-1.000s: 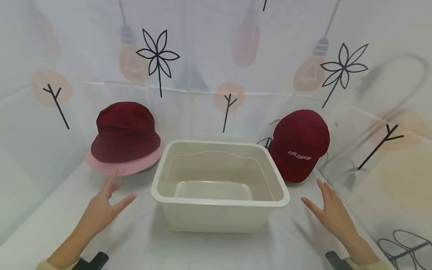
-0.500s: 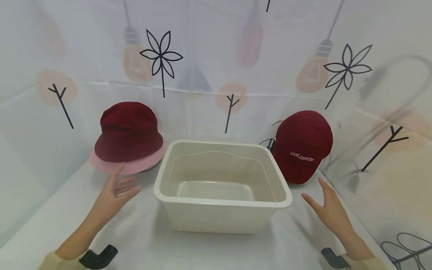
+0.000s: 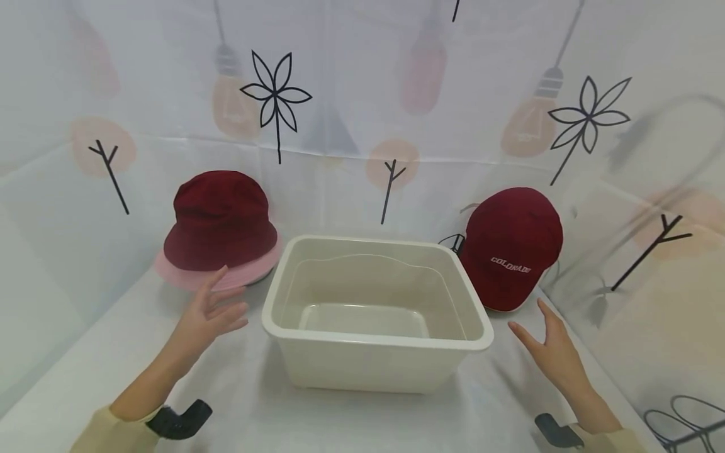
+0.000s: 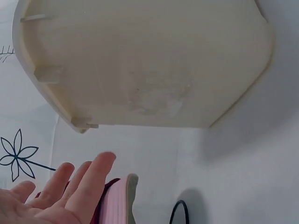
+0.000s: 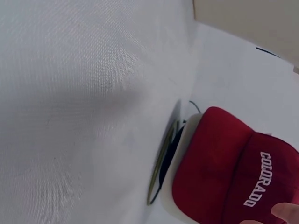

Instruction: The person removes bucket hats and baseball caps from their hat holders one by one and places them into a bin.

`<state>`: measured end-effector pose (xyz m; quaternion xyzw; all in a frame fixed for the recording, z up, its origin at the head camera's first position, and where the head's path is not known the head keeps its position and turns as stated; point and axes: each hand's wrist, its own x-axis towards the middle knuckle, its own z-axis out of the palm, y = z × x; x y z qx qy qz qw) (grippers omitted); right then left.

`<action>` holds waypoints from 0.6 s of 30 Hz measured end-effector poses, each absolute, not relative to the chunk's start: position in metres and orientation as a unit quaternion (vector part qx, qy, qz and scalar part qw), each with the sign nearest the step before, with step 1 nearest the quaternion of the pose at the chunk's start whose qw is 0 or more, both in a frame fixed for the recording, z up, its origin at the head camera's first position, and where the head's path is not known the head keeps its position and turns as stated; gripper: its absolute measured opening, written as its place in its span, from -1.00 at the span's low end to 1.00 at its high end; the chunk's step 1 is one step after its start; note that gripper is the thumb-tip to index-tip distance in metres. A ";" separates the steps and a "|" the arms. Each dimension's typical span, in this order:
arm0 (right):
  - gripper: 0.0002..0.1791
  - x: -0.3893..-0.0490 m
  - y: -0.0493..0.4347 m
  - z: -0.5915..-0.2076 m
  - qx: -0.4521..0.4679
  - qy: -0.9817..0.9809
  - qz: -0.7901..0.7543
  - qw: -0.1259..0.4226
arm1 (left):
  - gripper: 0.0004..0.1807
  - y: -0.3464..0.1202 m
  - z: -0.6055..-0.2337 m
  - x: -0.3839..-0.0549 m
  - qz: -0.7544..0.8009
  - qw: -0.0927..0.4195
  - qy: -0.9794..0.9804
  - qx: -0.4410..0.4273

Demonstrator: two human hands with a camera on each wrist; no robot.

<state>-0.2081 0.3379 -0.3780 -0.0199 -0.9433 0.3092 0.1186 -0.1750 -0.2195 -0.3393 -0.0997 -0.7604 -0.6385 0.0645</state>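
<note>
Two gaps border the tub rim (image 3: 378,340); left hand (image 3: 207,318), right hand (image 3: 554,353) beyond.

White printed sheet (image 3: 340,195) hung at 12 o'clock, creased across; flower (image 3: 275,94) at 11, orange bulb (image 3: 529,129) at 2, twig (image 3: 659,239) at 3. White table (image 3: 362,421) sat at 6, soft shadows on it.
</note>
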 end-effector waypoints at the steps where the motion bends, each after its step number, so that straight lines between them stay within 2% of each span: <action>1: 0.00 -0.209 0.338 -0.378 -0.022 -0.942 0.313 0.118 | -0.11 -0.218 -0.339 -0.175 -0.644 0.058 -0.756 -0.100; 18: -0.03 -0.220 0.336 -0.381 -0.049 -0.929 0.343 0.129 | -0.20 -0.191 -0.332 -0.182 -0.663 -0.004 -0.743 -0.092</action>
